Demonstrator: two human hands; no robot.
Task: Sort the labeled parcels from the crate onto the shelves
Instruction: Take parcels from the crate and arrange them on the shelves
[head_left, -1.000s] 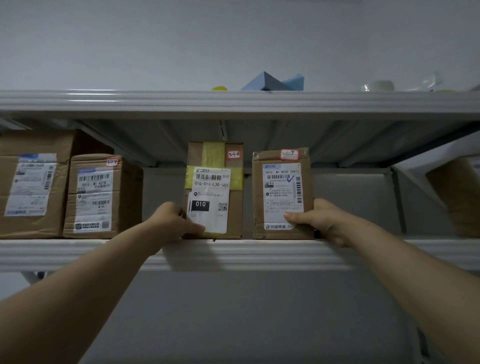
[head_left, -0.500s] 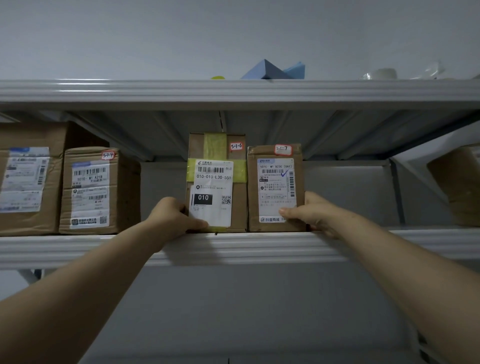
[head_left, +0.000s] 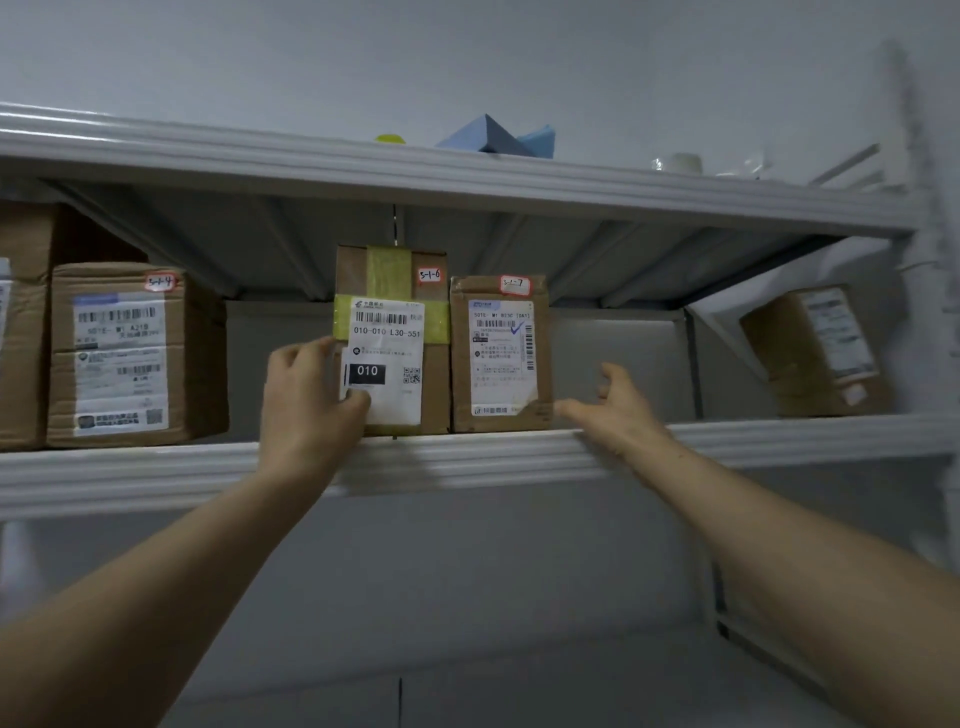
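Note:
Two brown parcels stand side by side on the white shelf (head_left: 467, 457). The taller parcel (head_left: 410, 338) has yellow tape, a white "010" label and a red tag "5-1-6". The shorter parcel (head_left: 501, 358) to its right carries tag "5-1-7". My left hand (head_left: 306, 400) grips the left edge of the taller parcel, thumb across its label. My right hand (head_left: 613, 410) hovers just right of the shorter parcel with fingers spread, holding nothing.
A parcel tagged "5-1-4" (head_left: 130, 358) and a bigger box (head_left: 21, 322) stand at the left of the same shelf. Another parcel (head_left: 815, 353) leans at the far right. The upper shelf (head_left: 467, 171) holds blue and pale items.
My right hand has let go of the shorter parcel and pulled away to the right. My left hand slid higher on the taller parcel's edge. The camera tilted.

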